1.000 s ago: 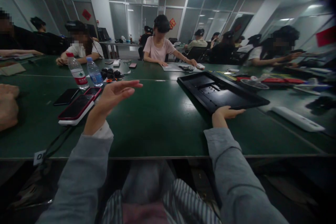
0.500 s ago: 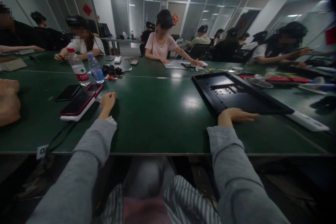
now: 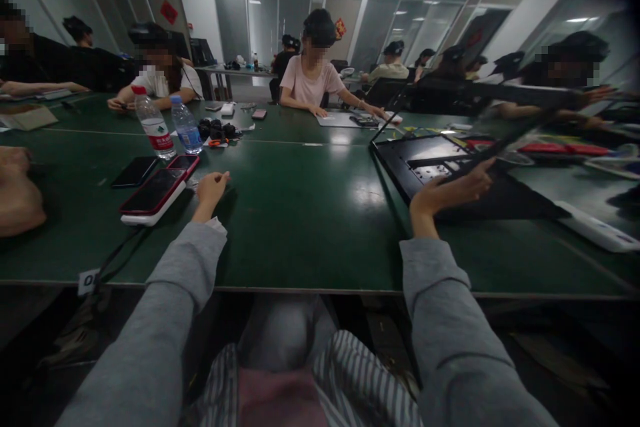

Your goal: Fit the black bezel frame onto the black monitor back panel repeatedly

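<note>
My right hand [image 3: 453, 192] grips the near edge of a thin black frame [image 3: 505, 137], which is blurred and tilted up. Beneath the frame lies a flat black panel [image 3: 520, 197], with a recess of small metal-coloured parts near its middle. The frame seems to meet the panel at its left corner, though I cannot tell whether they are joined. My left hand [image 3: 211, 192] rests on the green table with its fingers curled in and nothing visible in them. Left of it, a red-cased phone [image 3: 153, 192] lies on a white block with a black cable.
Behind the phone stand a red-capped bottle [image 3: 154, 125] and a blue-capped bottle [image 3: 186, 125]. A dark phone [image 3: 135, 172] lies nearby. A white power strip [image 3: 597, 227] is right of the panel. Another person's hand [image 3: 20, 193] rests at far left. Several people sit around the table [image 3: 300, 227].
My right hand has closed on the black frame and raised its near side off the panel. Before, this hand lay palm up under the panel's front edge. The left hand stays about where it was.
</note>
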{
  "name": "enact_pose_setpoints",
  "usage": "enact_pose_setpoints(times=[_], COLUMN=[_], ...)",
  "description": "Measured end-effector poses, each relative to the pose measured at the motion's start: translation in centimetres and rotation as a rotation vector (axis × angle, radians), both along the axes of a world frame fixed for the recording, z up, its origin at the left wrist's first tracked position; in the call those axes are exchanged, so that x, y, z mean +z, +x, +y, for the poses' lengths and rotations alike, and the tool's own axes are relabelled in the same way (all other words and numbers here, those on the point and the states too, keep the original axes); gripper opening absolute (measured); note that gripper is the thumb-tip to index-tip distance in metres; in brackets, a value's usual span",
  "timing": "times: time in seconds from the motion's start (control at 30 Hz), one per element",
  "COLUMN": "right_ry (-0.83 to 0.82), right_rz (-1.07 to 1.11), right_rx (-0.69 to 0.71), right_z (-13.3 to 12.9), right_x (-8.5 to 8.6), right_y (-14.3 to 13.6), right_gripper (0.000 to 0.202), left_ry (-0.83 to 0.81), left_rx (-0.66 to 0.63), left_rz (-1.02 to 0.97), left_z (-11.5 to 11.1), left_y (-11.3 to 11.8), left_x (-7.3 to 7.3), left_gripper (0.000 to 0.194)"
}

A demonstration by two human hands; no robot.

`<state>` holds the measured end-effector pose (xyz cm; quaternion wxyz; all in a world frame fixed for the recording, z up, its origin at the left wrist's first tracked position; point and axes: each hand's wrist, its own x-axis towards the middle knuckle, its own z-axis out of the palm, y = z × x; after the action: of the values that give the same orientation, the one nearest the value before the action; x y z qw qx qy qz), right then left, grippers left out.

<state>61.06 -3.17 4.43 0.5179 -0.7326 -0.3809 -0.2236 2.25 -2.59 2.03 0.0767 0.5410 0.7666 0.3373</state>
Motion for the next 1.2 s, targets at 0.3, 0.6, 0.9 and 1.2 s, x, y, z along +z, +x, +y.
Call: enact_pose_setpoints(times=[0.3,0.6,0.9,1.2], right_ry=[0.121,-0.011,-0.469,-0.414], right_rz=[-0.260,-0.066,0.118,0.311], right_rx=[0.302,0.527,0.547,0.819], right_z=[1.6,2.5,3.4,5.8], right_x=[0.4,-0.9,-3.2,-4.9], right_y=[-5.5,-7.3,-6.8,-4.7], right_gripper=[0.066,0.067,0.067,0.053], left_ry=[0.107,0.335,0.076,0.001], left_rx=[-0.041,-0.166,-0.041,0.062], left_rz=[-0.098,-0.297,-0.104,0.097], left_z=[0.9,1.7,0.2,-0.6], left_y=[0.0,1.7,1.1,0.7], left_x=[-0.2,-1.4,-0.2,0.2], left_gripper=[0.051,0.105,0.041,0.045])
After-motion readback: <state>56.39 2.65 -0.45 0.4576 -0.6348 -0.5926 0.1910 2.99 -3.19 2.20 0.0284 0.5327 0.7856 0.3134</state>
